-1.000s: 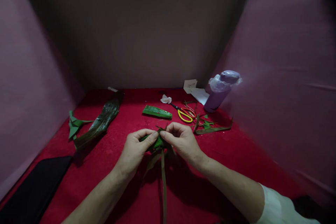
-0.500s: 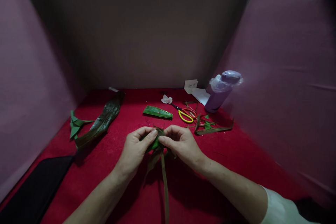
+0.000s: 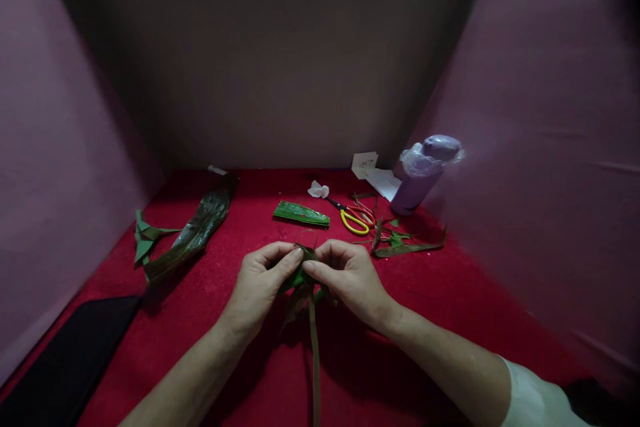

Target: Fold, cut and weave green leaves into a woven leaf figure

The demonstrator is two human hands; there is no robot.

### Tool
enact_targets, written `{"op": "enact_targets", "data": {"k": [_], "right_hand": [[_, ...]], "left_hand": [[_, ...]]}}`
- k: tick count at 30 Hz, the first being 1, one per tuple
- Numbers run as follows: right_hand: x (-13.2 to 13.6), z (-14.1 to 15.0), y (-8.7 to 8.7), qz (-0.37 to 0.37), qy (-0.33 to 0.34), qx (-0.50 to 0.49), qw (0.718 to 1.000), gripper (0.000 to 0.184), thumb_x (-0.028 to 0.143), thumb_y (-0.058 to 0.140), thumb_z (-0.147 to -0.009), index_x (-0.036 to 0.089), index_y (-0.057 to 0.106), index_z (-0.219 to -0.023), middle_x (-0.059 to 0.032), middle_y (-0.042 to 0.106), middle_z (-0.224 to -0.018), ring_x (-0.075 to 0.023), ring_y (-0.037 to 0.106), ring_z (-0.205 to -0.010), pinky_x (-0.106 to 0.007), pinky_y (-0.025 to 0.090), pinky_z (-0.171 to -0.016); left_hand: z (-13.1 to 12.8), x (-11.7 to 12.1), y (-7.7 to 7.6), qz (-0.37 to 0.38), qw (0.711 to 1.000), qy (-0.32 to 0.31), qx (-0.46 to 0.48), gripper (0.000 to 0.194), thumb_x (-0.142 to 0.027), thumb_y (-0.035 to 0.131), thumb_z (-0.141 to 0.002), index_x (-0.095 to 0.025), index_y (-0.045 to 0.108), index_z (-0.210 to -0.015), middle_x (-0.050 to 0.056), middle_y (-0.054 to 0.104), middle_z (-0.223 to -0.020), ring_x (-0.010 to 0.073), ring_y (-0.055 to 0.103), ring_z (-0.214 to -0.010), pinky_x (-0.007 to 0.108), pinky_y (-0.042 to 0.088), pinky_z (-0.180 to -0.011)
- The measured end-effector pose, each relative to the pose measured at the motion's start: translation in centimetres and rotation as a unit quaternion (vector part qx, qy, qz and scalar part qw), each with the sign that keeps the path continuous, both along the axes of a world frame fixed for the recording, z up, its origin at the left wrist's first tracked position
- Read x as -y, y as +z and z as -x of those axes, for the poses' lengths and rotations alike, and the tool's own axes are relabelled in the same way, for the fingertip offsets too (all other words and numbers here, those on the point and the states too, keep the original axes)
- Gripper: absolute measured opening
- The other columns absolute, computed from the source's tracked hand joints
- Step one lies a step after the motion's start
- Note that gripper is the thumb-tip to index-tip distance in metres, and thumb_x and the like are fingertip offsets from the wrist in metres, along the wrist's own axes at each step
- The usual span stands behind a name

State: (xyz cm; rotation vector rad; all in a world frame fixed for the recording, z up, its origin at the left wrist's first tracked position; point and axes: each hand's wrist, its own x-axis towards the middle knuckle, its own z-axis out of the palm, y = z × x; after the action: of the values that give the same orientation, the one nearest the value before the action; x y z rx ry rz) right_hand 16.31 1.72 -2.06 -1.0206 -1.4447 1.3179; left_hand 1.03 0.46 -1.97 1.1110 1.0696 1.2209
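a person's left hand (image 3: 256, 283) and right hand (image 3: 357, 283) meet above a red-covered desk (image 3: 475, 310), holding a small green and brown leaf bundle (image 3: 296, 277) between them, low in the middle of the view. both hands are narrowed to a pinch: the thumbs lie close together on the near side, while the other fingertips curl behind, mostly out of sight. the hands cover much of the bundle, so its full shape is hard to make out. a long brown strip (image 3: 315, 353) trails from it toward the person and is cut off at the bottom edge.

beyond the hands lies a folded green leaf (image 3: 301, 214). to its right are scissors (image 3: 341, 207) with red and yellow handles, their dark tip near a crumpled white scrap (image 3: 319, 189). tangled leaf trimmings (image 3: 410, 251) are too jumbled to count. a purple bottle (image 3: 417, 192) wrapped in clear plastic stands beside white papers (image 3: 383, 183), their marks too small to read. a long dark leaf (image 3: 200, 233) lies at left. a flat black object (image 3: 75, 353), cut off at lower left, cannot be identified.
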Motion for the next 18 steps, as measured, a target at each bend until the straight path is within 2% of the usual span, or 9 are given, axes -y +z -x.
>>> {"op": "enact_targets", "data": {"k": [4,9,12,15,18], "right_hand": [[-0.12,-0.07,-0.30,-0.019,-0.003,0.001,1.000,0.021,0.030,0.068,-0.072,0.014,0.055,-0.067,0.0036,0.048,-0.058,-0.0071,0.041,-0.052,-0.021,0.033,-0.049],[-0.34,-0.09,-0.60,-0.007,-0.006,0.001,1.000,0.021,0.030,0.069,-0.071,0.014,0.056,-0.066,0.0037,0.048,-0.057,-0.0074,0.042,-0.052,-0.021,0.034,-0.049],[-0.50,-0.10,-0.53,-0.008,-0.009,-0.008,1.000,0.021,0.031,0.070,-0.070,0.014,0.058,-0.067,0.0028,0.051,-0.058,-0.0083,0.044,-0.052,-0.022,0.036,-0.051],[-0.61,-0.21,-0.39,-0.011,-0.009,-0.021,1.000,0.022,0.033,0.071,-0.070,0.014,0.060,-0.070,0.0017,0.055,-0.061,-0.0091,0.047,-0.054,-0.022,0.038,-0.052],[-0.62,-0.42,-0.16,-0.016,-0.004,-0.012,1.000,0.029,0.042,0.062,-0.078,0.015,0.060,-0.069,0.0024,0.051,-0.057,-0.0085,0.044,-0.051,-0.021,0.034,-0.049]], "left_hand": [[-0.07,-0.11,-0.18,-0.001,1.000,0.001,-0.006,0.019,-0.033,0.065,-0.076,-0.015,0.066,-0.074,-0.001,0.061,-0.067,0.0096,0.053,-0.062,0.020,0.044,-0.059],[-0.20,-0.04,-0.46,0.011,1.000,-0.006,-0.004,0.020,-0.034,0.064,-0.077,-0.015,0.065,-0.074,-0.001,0.060,-0.067,0.0092,0.052,-0.061,0.019,0.044,-0.058],[-0.16,0.08,-0.38,0.016,1.000,-0.016,0.018,0.018,-0.033,0.065,-0.077,-0.017,0.066,-0.083,0.000,0.065,-0.076,0.0108,0.057,-0.068,0.021,0.047,-0.063],[0.02,0.11,-0.23,0.030,0.998,-0.039,0.041,0.022,-0.027,0.072,-0.070,-0.020,0.067,-0.091,0.001,0.068,-0.086,0.0128,0.060,-0.076,0.023,0.049,-0.070],[0.26,-0.02,-0.22,0.033,0.998,-0.027,0.035,0.024,-0.023,0.074,-0.067,-0.019,0.068,-0.090,0.001,0.069,-0.085,0.0131,0.061,-0.073,0.024,0.049,-0.069]]}}
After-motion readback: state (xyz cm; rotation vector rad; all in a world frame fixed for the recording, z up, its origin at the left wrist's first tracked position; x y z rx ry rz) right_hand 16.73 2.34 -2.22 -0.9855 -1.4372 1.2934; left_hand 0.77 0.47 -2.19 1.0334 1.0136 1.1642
